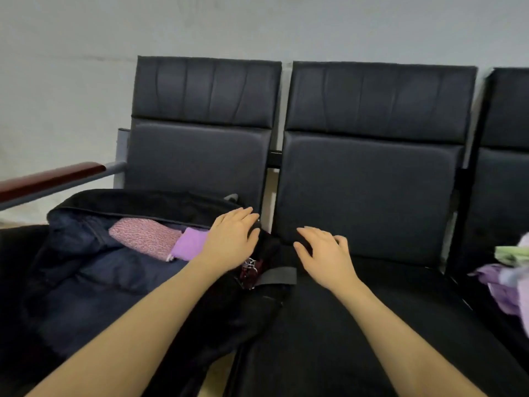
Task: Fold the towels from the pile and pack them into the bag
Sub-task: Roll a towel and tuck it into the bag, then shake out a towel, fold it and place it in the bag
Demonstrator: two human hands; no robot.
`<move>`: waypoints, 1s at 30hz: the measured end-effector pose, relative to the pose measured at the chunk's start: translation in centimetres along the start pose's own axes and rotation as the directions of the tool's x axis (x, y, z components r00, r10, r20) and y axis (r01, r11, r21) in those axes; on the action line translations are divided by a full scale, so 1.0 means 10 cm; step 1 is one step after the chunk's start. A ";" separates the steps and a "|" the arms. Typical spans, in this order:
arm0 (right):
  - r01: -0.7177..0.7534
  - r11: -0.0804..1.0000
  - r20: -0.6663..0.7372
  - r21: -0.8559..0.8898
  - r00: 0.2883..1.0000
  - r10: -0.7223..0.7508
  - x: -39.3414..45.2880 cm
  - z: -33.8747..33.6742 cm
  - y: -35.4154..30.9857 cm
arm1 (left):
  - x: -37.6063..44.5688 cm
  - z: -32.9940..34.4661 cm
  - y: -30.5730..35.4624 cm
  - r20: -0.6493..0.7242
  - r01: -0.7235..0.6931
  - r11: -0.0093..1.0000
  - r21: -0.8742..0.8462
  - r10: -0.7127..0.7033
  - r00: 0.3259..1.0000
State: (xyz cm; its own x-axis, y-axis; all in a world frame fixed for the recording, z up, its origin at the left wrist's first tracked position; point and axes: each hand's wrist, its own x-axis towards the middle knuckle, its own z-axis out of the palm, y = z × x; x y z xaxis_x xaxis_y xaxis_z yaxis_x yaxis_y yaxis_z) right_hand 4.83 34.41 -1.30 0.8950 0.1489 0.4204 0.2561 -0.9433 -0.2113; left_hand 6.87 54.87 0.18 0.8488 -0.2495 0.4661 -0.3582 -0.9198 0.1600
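Pale wall [71,67] across the back, plain and grey-white. Row of black padded seats [369,173] against it, three backrests in view, the far right one cut by the frame edge. Wooden-topped armrest [51,179] on a grey metal bar at the left end of the row.

Dark bag [94,270] sprawled over the left seat, navy lining showing, mouth unzipped and gaping toward the backrest. Inside, a speckled pink towel [146,239] folded and lying flat, a lilac towel [190,243] tucked just beside it on the right, touching. Black strap [279,275] trailing off the bag's right end onto the middle seat, with a small metal charm [251,267] dangling beside it.

Pile of loose towels [506,282] on the right seat, purple and green, crumpled, well apart from the bag.

Left hand [233,239] resting on the bag's right rim, fingers curled over the dark edge, gripping it. Right hand [323,253] just beside on the middle seat, fingers spread and bent down onto dark fabric; pinching or merely pressing, cannot tell.
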 end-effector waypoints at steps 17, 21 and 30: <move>-0.505 0.856 -0.295 -0.113 0.840 0.456 -1.96 -1.34 2.69 | -0.10 0.94 3.73 0.107 -0.300 0.848 -0.436 0.380 0.919; -0.654 0.737 -0.400 -0.170 0.729 0.555 -2.35 -1.53 3.13 | -0.05 1.11 4.46 0.092 -0.330 0.762 -0.558 0.451 0.888; -0.743 0.638 -0.385 -0.202 0.659 0.646 -2.81 -1.58 3.71 | 0.03 1.52 5.34 0.225 -0.419 0.745 -0.518 0.592 0.774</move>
State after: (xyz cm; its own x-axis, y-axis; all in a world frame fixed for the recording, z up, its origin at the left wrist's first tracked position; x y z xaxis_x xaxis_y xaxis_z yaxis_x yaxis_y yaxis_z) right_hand -16.56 -9.44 -7.01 0.6149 -0.6256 0.4801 -0.5758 -0.7722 -0.2688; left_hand -6.06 1.07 -4.33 0.5321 -0.8060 0.2593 -0.8245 -0.4238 0.3749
